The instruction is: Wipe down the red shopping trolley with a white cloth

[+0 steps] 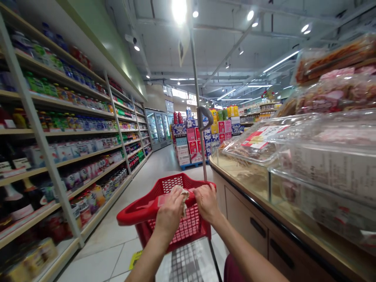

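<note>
A red plastic shopping cart (138, 216) with a meshed basket stands in front of me in a store aisle. My left hand (172, 205) lies over the cart's handle, fingers closed on a crumpled whitish cloth (185, 203) pressed against it. Just to its right, my right hand (207, 201) is wrapped around the right end of the handle. A thin metal pole (196, 74) with a grey looped grip (205, 118) rises behind the right hand; its lower end is hidden by the cart.
Shelves of bottles and packs (76, 113) run along the left. Close on the right is a wooden counter (241, 211) stacked with clear plastic food boxes (317, 156). Stacked cartons (192, 147) stand ahead on a blue pallet, with glass-door coolers (158, 127) farther back.
</note>
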### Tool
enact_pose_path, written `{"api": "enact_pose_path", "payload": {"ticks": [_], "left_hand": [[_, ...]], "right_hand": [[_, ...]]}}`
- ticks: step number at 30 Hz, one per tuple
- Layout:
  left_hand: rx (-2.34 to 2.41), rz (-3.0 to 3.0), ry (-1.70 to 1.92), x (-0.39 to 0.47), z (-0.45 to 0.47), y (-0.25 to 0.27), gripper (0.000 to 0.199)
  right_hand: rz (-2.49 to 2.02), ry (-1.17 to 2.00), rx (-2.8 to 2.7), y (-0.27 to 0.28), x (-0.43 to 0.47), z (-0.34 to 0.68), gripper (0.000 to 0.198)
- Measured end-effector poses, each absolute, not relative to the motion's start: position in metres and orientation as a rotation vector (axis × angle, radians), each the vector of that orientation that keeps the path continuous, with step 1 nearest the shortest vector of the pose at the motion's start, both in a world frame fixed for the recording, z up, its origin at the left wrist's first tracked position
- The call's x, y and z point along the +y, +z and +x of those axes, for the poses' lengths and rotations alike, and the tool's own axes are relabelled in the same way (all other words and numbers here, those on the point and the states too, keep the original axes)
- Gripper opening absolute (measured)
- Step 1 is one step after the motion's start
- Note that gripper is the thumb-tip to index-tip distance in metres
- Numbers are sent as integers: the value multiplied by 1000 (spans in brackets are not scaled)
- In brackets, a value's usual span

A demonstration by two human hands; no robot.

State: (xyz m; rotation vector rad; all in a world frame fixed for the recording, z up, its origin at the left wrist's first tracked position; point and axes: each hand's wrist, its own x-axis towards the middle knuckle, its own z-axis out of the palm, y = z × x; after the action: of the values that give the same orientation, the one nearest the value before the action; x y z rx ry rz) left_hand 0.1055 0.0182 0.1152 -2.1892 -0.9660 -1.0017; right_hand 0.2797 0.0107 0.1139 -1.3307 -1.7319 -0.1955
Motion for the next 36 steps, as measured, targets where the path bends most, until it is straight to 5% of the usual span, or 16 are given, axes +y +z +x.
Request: {"api": "enact_pose_path", "payload": {"ticks": [36], "left_hand": [[-1044, -2094, -1005, 12, 86, 107, 37]], "right_hand": [[-1284, -177, -1753, 110, 13, 284, 41]]}}
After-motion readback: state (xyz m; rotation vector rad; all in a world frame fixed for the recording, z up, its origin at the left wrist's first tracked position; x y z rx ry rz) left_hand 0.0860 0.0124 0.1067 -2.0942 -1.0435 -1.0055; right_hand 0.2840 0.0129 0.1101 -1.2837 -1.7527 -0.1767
